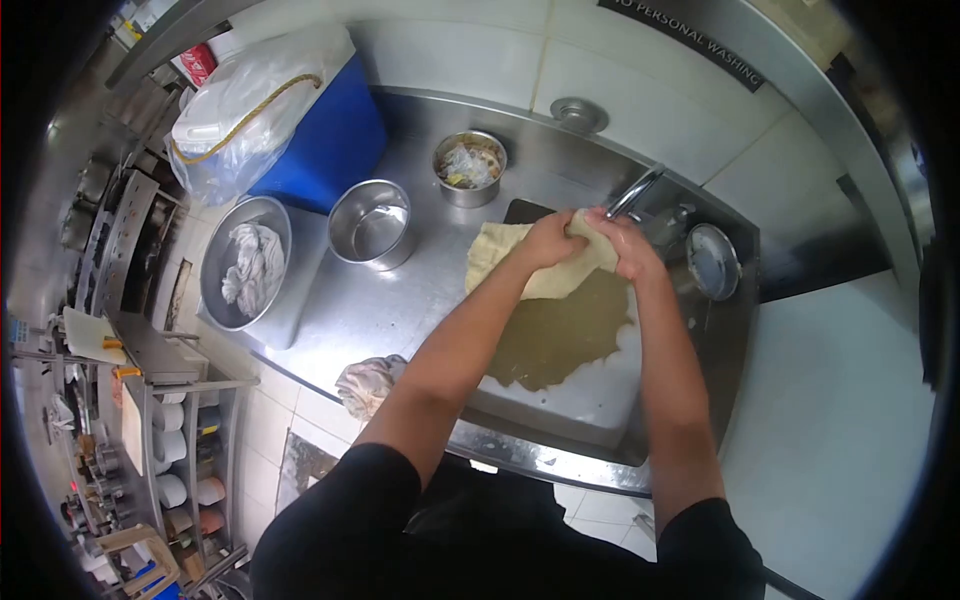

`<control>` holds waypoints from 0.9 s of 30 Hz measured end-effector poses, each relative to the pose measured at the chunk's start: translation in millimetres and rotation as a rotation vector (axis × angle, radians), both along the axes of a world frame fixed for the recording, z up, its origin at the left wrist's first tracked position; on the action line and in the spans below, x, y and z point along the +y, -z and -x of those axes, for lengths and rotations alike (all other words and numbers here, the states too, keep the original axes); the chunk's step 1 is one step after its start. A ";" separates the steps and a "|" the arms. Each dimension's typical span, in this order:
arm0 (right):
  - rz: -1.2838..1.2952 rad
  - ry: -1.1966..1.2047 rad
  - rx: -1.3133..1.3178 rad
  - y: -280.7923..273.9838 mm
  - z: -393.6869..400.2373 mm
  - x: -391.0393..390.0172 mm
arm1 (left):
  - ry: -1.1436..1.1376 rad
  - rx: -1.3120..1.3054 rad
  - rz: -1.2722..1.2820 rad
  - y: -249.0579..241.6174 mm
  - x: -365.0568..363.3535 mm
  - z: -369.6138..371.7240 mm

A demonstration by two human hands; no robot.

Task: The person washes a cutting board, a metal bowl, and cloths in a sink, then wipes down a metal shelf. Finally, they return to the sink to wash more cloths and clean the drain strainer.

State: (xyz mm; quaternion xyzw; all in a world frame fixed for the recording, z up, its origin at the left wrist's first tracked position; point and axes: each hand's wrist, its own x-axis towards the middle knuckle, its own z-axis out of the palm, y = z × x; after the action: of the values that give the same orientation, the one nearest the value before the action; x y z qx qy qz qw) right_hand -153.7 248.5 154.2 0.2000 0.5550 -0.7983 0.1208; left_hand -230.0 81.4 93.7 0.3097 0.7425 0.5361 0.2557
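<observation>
A pale yellow cloth [500, 263] is bunched between my two hands under the tap [634, 192], over the far part of the sink [640, 440]. My left hand [552, 240] is closed around its middle. At its right end, my right hand [624, 246] grips the cloth just below the spout. The cloth's loose left part spreads over the sink's edge. Below lies murky brownish water [560, 340] with whitish foam along its near side.
Left of the sink stand a steel pot [370, 225] and a smaller pot with scraps [470, 170]. A blue cooler [330, 140] is behind them. A basin [212, 270] holds a grey-white cloth. Another crumpled cloth [368, 386] lies at the counter's front edge.
</observation>
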 end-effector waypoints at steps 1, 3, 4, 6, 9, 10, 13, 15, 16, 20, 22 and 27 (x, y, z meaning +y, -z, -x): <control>-0.022 0.032 0.063 5.2 -4.6 12.5 | 0.068 0.063 0.107 3.7 9.8 8.4; -0.058 0.095 0.191 23.6 -17.6 51.8 | 0.203 0.194 0.327 15.5 22.6 19.1; -0.058 0.164 0.202 19.2 -27.2 68.6 | 0.210 0.218 0.388 20.7 21.7 21.6; -0.042 0.311 0.224 8.1 -50.7 92.6 | 0.229 0.269 0.523 32.6 8.1 23.2; 0.004 0.383 0.299 -2.1 -74.8 106.0 | 0.242 -0.145 0.251 48.5 -4.2 24.2; 0.020 0.438 0.291 -2.7 -79.4 106.4 | 0.201 -0.262 0.154 56.8 -2.8 26.8; 0.125 0.564 0.268 1.0 -82.1 90.8 | 0.024 -0.682 -0.260 45.9 3.8 13.3; 0.281 0.616 0.268 11.2 -68.8 58.4 | 0.067 -0.891 -0.478 27.9 20.0 1.4; 0.190 0.506 0.273 26.5 -57.4 48.0 | 0.090 -0.994 -0.585 21.2 30.4 -2.9; -0.268 0.237 0.248 84.5 -13.6 27.5 | -0.274 -0.620 -0.368 31.9 73.5 -26.1; -0.645 0.148 0.279 88.4 -16.1 28.1 | -0.380 -0.722 -0.487 34.8 74.3 -31.8; -0.144 0.566 0.024 126.4 -50.3 -21.7 | -0.421 -0.955 -0.825 34.3 66.9 -31.8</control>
State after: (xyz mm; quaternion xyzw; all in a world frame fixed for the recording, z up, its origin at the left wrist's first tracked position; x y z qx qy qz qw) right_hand -103.4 226.8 27.8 0.3456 0.5336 -0.7613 -0.1275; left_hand -198.2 148.3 59.4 -0.0408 0.3263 0.8931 0.3070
